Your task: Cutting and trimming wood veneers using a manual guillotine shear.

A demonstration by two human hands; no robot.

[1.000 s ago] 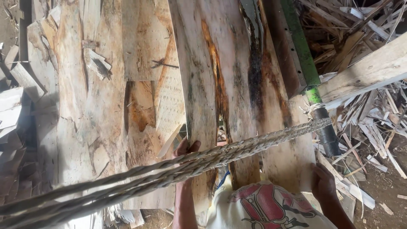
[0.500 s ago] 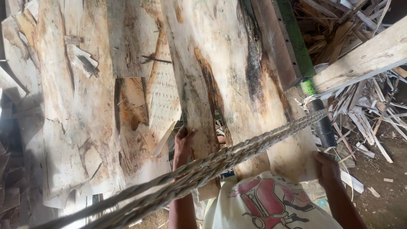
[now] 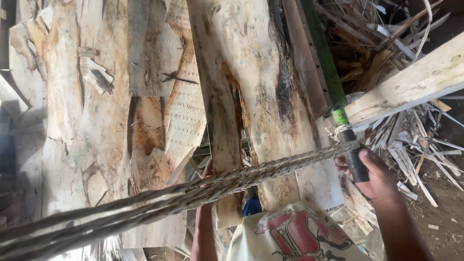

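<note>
A long sheet of pale wood veneer (image 3: pixel 251 96) with a dark stain lies ahead of me on a green metal frame (image 3: pixel 321 53). My left hand (image 3: pixel 208 170) touches the veneer's near edge, mostly hidden behind a thick twisted rope (image 3: pixel 203 188) that crosses the view from lower left to right. My right hand (image 3: pixel 374 176) grips the black handle (image 3: pixel 355 159) at the frame's end, where the rope is tied on.
More veneer sheets (image 3: pixel 96 130) lie stacked to the left. A pale wooden plank (image 3: pixel 411 84) juts in from the right above a heap of wood scraps and splinters (image 3: pixel 415 140). My printed shirt (image 3: pixel 295 234) fills the bottom of the view.
The view has shifted, so the veneer and rope sit lower and more to the right. My right hand has risen from the lower corner and closed on the black handle. My left hand stays at the veneer's edge.
</note>
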